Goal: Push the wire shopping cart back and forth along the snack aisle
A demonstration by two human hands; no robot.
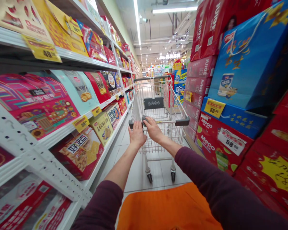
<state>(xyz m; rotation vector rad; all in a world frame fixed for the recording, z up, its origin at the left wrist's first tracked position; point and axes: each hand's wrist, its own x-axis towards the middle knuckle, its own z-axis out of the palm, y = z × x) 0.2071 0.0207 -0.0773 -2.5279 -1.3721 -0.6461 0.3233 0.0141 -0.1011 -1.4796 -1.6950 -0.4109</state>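
A metal wire shopping cart (156,140) stands ahead of me in the aisle, its basket holding no goods that I can see. My left hand (137,136) lies over the left part of its handle, fingers over the bar beside the dark end grip. Close by, my right hand (154,128) is closed around the dark knob-like part near the middle of the cart handle (182,121). The handle's right end is free of hands. A dark plate (154,103) hangs inside the basket.
White shelves (62,135) with boxed snacks and yellow price tags run close along the left. Stacked red cartons (220,140) and a blue gift bag (242,64) line the right. Beneath the cart, the tiled floor (156,172) runs between them. An orange garment (168,207) shows below my arms.
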